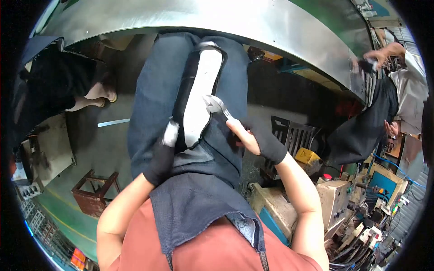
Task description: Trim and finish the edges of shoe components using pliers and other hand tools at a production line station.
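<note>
Closest to me, a dark apron (194, 194) sits on the near side of the shoe (202, 81), which lies white sole up along the trousers (151, 95). At its left edge, the left hand (162, 156) has blurred fingertips; I can't tell whether it grips. Right of it, the right hand (257, 139) grasps a silver tool (218, 105), handle mostly hidden. Farther right, a yellow box (307, 156) bears a mark I can't read. Beyond the shoe's blurred far end runs the cut-off tabletop (217, 18).

2 bare forearms (294, 183) angled inward, left hand (163, 151) pointing forward, right hand (258, 139) curled, thumb (238, 128) extended
</note>
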Demonstrator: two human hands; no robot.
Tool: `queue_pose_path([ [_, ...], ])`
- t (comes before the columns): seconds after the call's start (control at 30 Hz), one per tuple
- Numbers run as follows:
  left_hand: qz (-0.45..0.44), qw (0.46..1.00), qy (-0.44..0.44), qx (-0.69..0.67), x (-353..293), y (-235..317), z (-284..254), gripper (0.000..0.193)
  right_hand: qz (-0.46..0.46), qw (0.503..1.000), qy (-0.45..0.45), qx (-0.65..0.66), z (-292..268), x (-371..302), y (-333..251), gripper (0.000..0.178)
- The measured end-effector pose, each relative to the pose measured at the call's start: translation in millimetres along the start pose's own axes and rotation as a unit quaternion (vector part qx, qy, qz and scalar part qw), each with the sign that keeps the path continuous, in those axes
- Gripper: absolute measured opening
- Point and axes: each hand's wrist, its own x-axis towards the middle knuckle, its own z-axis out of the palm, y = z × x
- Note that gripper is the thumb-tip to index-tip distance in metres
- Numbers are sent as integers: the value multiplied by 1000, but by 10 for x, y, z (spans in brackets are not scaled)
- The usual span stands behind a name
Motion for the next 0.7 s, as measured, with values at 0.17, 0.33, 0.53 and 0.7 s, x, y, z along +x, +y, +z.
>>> queue_pose_path([
  [0.17,227,862,117,437,447,-8,155,38,-2,999,-21,30,-39,-93,-46,40],
  [0.33,246,899,39,360,365,40,84,44,-288,951,80,-75,7,-296,-672,28],
  [0.53,179,910,-46,372,252,188,50,97,-218,964,52,-145,-6,150,-294,33],
  [0.7,152,793,-61,587,-191,1240,70,84,-231,966,73,-90,-36,107,-26,34],
])
